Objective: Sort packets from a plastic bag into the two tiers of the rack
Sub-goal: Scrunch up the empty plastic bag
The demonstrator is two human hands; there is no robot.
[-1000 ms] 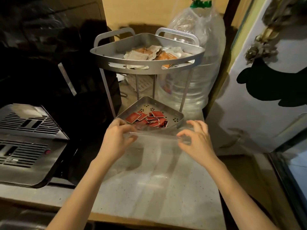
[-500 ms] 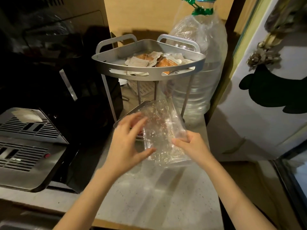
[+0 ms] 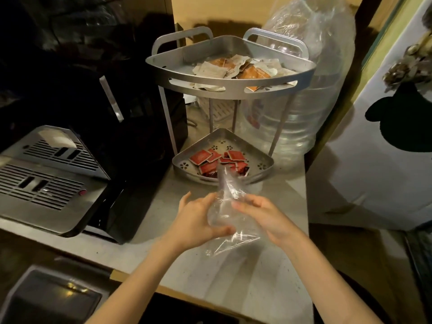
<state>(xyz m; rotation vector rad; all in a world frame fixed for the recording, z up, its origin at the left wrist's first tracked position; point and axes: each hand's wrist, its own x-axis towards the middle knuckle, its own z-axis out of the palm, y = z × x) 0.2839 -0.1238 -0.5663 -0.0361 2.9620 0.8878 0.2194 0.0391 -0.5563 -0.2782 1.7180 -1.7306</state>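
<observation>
Basically both hands, left hand (image 3: 196, 220) and right hand (image 3: 264, 216), pinched the plastic bag (image 3: 230, 218) (looked empty), probably crumpling it; packets sat sorted.

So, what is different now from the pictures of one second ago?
The plastic bag, first stretched flat low between both hands, was lifted and is now bunched between the left hand and right hand. No packets show inside it. The red packets below and pale packets above stayed put.

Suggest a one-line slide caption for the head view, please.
Both hands, left and right, crumple the clear plastic bag before the rack.
</observation>
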